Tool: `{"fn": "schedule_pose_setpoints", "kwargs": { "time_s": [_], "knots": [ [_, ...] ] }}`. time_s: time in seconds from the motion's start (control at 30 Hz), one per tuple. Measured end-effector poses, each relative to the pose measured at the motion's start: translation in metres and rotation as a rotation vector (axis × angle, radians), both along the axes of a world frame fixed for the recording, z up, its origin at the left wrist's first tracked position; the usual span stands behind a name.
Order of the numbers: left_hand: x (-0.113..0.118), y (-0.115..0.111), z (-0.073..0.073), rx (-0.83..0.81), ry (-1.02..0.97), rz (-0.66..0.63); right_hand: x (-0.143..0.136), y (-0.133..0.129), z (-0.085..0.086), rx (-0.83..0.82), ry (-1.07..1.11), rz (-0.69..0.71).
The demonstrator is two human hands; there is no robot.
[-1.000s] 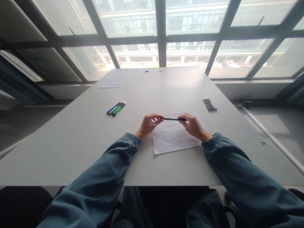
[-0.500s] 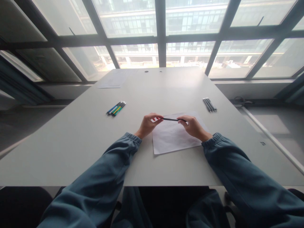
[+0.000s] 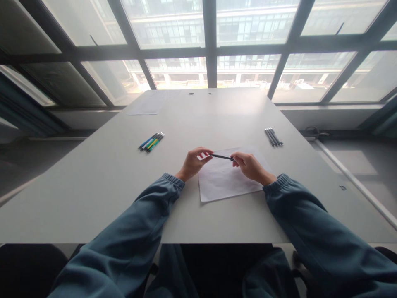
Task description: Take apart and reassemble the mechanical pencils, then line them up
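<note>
A slim black pen (image 3: 222,156) is held level between my two hands, above a white sheet of paper (image 3: 225,182). The fingertips of my left hand (image 3: 194,162) pinch its left end. Around its right end close the thumb and fingers of my right hand (image 3: 250,166). The pen tilts slightly down to the right; its ends are partly hidden by my fingers. Beneath my right wrist lies the paper's right side, partly covered.
Several coloured pens (image 3: 151,142) lie side by side on the white table (image 3: 124,194) to the left. To the right is a row of several dark pens (image 3: 273,137). More paper (image 3: 144,106) rests at the far left corner. Windows rise behind the table.
My right hand's fingers have shifted their hold on the pen and curled in more. The pen's right end has dipped a little. My left hand has barely moved.
</note>
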State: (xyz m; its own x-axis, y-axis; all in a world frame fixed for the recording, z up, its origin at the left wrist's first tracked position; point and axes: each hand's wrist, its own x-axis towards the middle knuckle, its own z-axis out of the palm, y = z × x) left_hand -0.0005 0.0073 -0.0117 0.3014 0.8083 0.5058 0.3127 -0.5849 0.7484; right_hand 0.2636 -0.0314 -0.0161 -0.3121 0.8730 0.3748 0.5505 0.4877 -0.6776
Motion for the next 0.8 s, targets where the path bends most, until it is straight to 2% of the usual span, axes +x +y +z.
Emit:
{"fn": "schedule_pose_setpoints", "kwargs": {
  "time_s": [0.13, 0.33, 0.53, 0.8],
  "knots": [
    [0.0006, 0.0011, 0.0001, -0.051, -0.022, -0.045, -0.0001, 0.0007, -0.0014, 0.017, 0.006, -0.005],
    [-0.0002, 0.0024, 0.0000, -0.093, 0.048, 0.046, -0.0004, -0.0002, 0.0015, 0.019, 0.006, -0.016],
    [-0.0021, 0.0050, -0.0060, -0.175, 0.102, 0.043, -0.0014, -0.0017, 0.0010, 0.023, 0.006, -0.003],
    [0.0012, 0.0007, -0.0008, -0.156, 0.085, 0.022, -0.0020, -0.0024, 0.0037, 0.018, 0.005, 0.001]
  ]
}}
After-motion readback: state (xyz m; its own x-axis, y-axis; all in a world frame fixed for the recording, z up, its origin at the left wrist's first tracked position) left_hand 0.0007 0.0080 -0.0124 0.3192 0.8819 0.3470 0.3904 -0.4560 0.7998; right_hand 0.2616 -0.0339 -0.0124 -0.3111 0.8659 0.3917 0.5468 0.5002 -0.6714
